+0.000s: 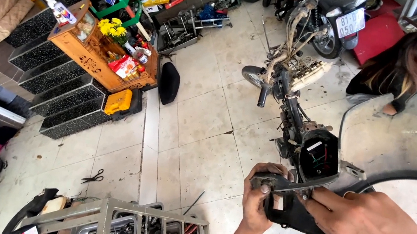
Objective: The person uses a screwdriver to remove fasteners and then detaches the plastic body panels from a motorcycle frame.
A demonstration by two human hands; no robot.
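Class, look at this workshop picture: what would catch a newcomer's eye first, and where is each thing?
At bottom centre, the left hand and right hand grip a dark plastic motorbike panel. Just above stands the stripped motorbike frame on the tiled floor. At upper left, a wooden cabinet carries yellow flowers.

Your hands, left hand and right hand, meet on a plastic panel just before the stripped motorbike frame. Left of you stands a tool rack; scissors lie on the floor beyond it. A wooden cabinet stands farther left.
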